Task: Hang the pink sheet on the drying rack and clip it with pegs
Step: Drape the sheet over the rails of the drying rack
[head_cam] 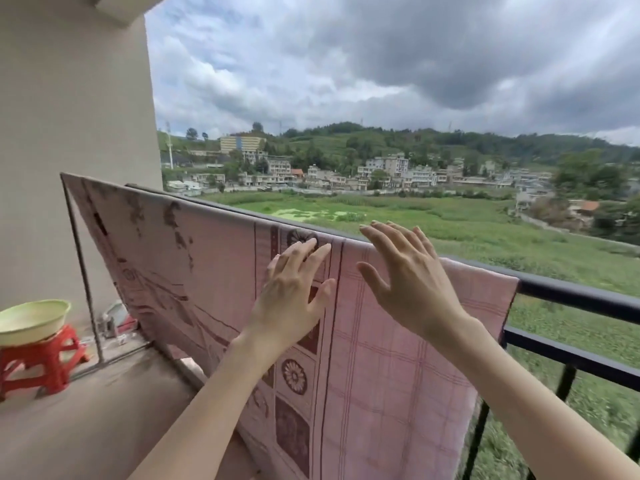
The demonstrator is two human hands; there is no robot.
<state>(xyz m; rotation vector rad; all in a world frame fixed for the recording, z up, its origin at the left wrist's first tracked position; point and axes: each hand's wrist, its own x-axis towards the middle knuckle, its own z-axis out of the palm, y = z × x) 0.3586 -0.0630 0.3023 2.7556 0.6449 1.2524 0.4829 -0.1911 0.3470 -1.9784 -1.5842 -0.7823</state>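
Both hands, the left hand [294, 292] and right hand [405, 271], are spread flat, nothing gripped; the pink sheet [381, 358] is draped over the rack bar [214, 204]. Smoothing seems underway; pegs, none visible, must be fetched next.

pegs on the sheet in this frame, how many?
0. No pegs show anywhere along the pink sheet on the rail. Left hand lies flat on the sheet, right hand is open near its top edge; neither holds one. Some may be hidden behind the sheet.
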